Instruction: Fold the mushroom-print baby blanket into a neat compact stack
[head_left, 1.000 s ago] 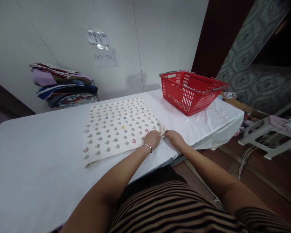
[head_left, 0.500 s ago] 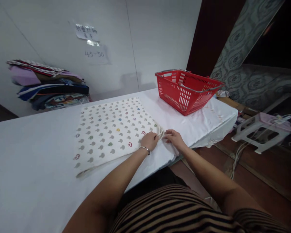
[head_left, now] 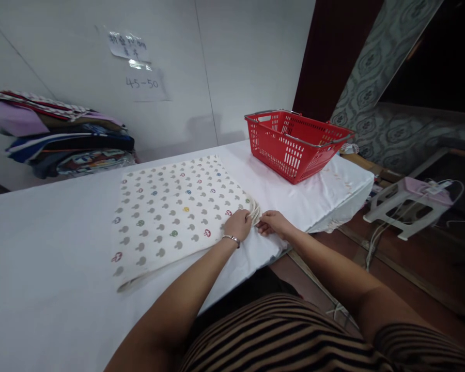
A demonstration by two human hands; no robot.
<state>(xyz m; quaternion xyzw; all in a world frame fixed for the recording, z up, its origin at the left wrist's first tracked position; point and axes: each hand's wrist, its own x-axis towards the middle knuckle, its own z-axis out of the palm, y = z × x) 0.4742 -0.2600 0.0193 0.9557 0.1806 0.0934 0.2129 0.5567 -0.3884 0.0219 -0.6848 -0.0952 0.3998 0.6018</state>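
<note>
A white cloth [head_left: 170, 212] printed with grey mushrooms and a few coloured ones lies folded in layers on the white-covered table. My left hand [head_left: 238, 225], with a bracelet at the wrist, is closed on its near right corner. The layers bunch up and curl just past those fingers. From the right, my right hand [head_left: 274, 223] pinches the edge of the same corner, its fingertips partly hiding the fabric there. At the cloth's near left corner, the stacked edges show slightly parted.
Beyond my right hand, a red shopping basket [head_left: 294, 147] stands on the table [head_left: 62, 248]. A pile of folded clothes [head_left: 65, 137] is at the back left against the wall. A plastic stool [head_left: 411, 204] with cables is on the floor at right.
My right hand has moved slightly left, and its fingers have closed on the cloth's corner. My left hand keeps its grip. The view has shifted a little.
</note>
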